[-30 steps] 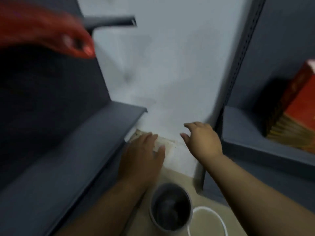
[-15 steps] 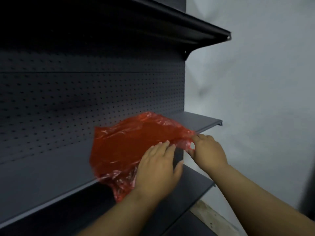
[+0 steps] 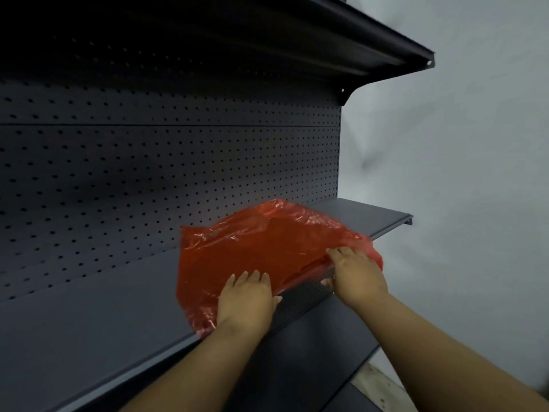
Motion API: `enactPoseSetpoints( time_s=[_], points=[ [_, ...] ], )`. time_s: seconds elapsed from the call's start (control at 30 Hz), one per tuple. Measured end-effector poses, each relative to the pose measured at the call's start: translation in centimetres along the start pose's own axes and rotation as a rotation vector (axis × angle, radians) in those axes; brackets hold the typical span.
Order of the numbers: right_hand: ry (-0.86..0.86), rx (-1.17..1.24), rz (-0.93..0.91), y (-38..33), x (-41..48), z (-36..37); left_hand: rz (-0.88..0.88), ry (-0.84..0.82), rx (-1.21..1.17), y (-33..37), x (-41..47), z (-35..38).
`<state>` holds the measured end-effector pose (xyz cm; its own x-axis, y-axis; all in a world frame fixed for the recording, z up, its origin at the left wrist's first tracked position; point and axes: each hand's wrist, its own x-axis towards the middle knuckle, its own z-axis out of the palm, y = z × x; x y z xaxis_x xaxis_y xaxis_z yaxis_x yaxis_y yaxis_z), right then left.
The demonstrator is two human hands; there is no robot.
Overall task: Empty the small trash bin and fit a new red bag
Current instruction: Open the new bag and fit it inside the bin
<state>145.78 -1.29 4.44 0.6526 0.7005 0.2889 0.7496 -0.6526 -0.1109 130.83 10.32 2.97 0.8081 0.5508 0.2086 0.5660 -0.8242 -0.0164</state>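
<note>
Head view: looking at a dark metal shelf unit against a pale grey wall [image 3: 475, 173].
Surroundings: a perforated back panel [image 3: 166, 179] is filling the frame from 9 to 12 o'clock; an upper shelf [image 3: 371, 46] is jutting out at 1 o'clock; a lower shelf [image 3: 312, 367] is showing at 6 o'clock, with a strip of floor [image 3: 383, 391] at 5 o'clock.
Obstructions: nothing is lying between the hands and the bag; the upper shelf is overhanging well above them.
Red bag [image 3: 261, 248]: lying crumpled on the middle shelf [image 3: 89, 316] near the frame's centre, its near edge drooping over the shelf's front lip.
Left hand [image 3: 246, 298]: resting palm down on the bag's near edge at 6 o'clock, fingers spread flat on the plastic, thumb tucking under the hanging edge.
Right hand [image 3: 356, 272]: pinching the bag's edge at 4 o'clock, fingers on top and thumb underneath.
Trash bin: sitting out of the frame.
</note>
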Motion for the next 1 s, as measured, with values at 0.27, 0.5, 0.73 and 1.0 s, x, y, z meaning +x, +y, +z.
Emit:
enactPoseSetpoints(
  time_s=[0.27, 0.5, 0.73, 1.0],
  points=[
    [-0.01, -0.022, 0.045, 3.0, -0.7, 0.1, 0.242, 0.303, -0.145, 1.6, -0.2, 1.5],
    [0.002, -0.138, 0.078, 9.5, -4.9, -0.8, 0.364, 0.249, -0.25, 7.9, -2.0, 1.9],
    [-0.133, -0.165, 0.137, 17.8, -12.3, 1.9, 0.289, -0.073, -0.81, 15.8, -4.0, 6.5],
    [-0.384, -0.154, 0.215, 25.8, -21.7, 10.8, 0.154, -0.43, -0.905, 22.7, -7.2, 19.5]
  ],
)
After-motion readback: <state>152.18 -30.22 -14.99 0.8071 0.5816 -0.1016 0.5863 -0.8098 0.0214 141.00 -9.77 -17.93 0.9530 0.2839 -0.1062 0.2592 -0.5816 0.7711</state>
